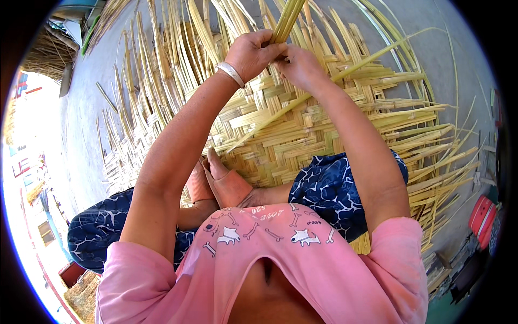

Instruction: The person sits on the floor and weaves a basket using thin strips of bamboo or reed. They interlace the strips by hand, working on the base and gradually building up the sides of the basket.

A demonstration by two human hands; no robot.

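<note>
My left hand [249, 55], with a silver bangle at its wrist, is closed round the lower end of a bundle of greenish cane strips [290, 20]. Against it, my right hand [303, 66] pinches at the same lower end, its fingertips partly hidden. The strips run up past the top of the view. Below both hands lies a large woven cane mat [275, 143], pale yellow-green, its loose strip ends fanning out at the far side and the right. One long loose strip [286, 110] slants across the weave and passes behind my right forearm.
My sandalled feet [229, 186] rest at the mat's near edge, between my bent knees. Thin loose strips [399, 51] curve over the grey floor [86, 127] at the far right. A red object [482, 216] stands at the right rim, and dry stalks [46, 54] lie at the far left.
</note>
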